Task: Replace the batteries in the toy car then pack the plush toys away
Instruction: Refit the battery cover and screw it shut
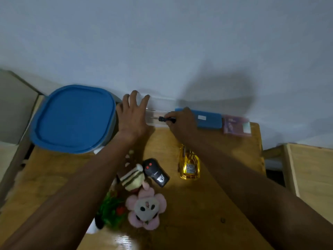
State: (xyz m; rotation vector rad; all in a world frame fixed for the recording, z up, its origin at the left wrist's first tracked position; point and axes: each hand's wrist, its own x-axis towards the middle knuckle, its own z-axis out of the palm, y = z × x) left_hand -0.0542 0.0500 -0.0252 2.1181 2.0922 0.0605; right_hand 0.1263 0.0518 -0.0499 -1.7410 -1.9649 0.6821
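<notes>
Reaching to the far edge of the pale wooden counter (198, 204), both hands work at a clear plastic tool case (153, 121) that lies against the wall. The left hand (132, 114) rests on the case with fingers spread wide and holds nothing. The right hand (182, 121) pinches a small black-handled screwdriver (166, 119) over the case. A flat blue rectangular lid (209, 119) and a pink packet (236, 126) lie just beside it.

The yellow plastic toy car (189, 163) lies on the counter between the forearms, near the right one, and neither hand touches it. Whether its battery cover is open cannot be told. No loose batteries can be made out. A black remote control (155, 172) lies near the car.

Judged from this layout, the task is at an early stage: the tool is in hand, while the battery change shows no sign of completion.

The packing step is not yet done. A striped cream-and-brown plush toy (132, 177), a pink flower-shaped plush toy with a grey face (146, 208) and a green plush toy with red spots (111, 210) lie loose on the counter near the left forearm. The large round-cornered container with a blue lid (73, 118), a likely store for them, stands closed at the far left.
</notes>
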